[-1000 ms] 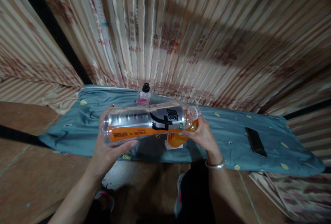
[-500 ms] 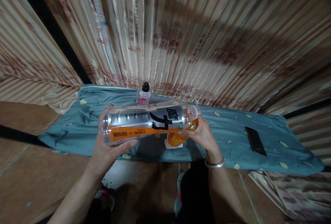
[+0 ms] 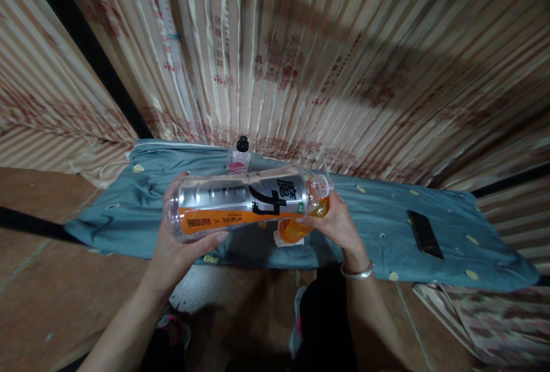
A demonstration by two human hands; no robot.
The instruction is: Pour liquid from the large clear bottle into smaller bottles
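Note:
A large clear bottle (image 3: 240, 203) with a silver and orange label lies almost level in the air, its neck to the right. Wrapped round its base end is my left hand (image 3: 183, 246). My right hand (image 3: 335, 220) is closed at the neck end, around an orange bottle (image 3: 294, 231) whose upper part is partly hidden by the hand and the large bottle. The two bottles' mouths are close together; whether they touch I cannot tell. Under the orange bottle shows a white piece of paper or tissue (image 3: 282, 241).
Behind the large bottle stands a small clear bottle (image 3: 239, 157) with a black cap. A black phone (image 3: 425, 234) lies at the right on the teal cloth (image 3: 369, 246). Pleated curtains (image 3: 275, 62) hang behind, with dark poles (image 3: 86, 45) at the sides.

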